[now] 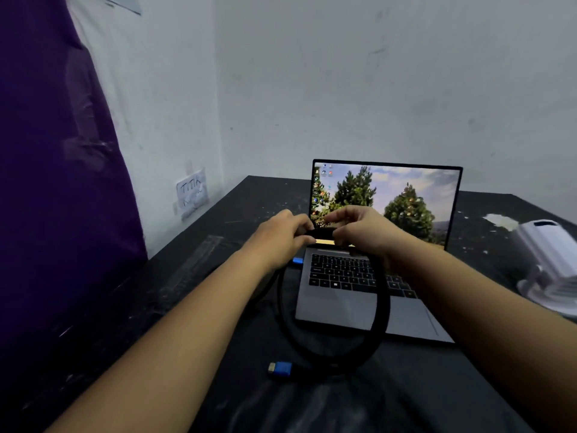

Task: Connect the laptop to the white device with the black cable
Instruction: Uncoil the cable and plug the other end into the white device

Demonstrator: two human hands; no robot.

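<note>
Black cable [382, 310] coil gripped by both hands [282, 235] | white device [549, 260] cropped

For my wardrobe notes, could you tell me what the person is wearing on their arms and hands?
Nothing visible: the left hand and the right hand are bare, with no gloves, rings, watch or bracelets showing. Both forearms are uncovered to the picture's edge, so no sleeves appear.

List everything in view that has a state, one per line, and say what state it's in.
Grey open laptop: lid up, screen lit, showing a desktop.
Coiled black cable with blue plugs: still bundled, lifted at the top; visible plugs unconnected.
White device with a round base: on the table, right of the laptop, no cable seen attached.
Left hand: gripping the coil's top.
Right hand: gripping the coil's top.
</note>
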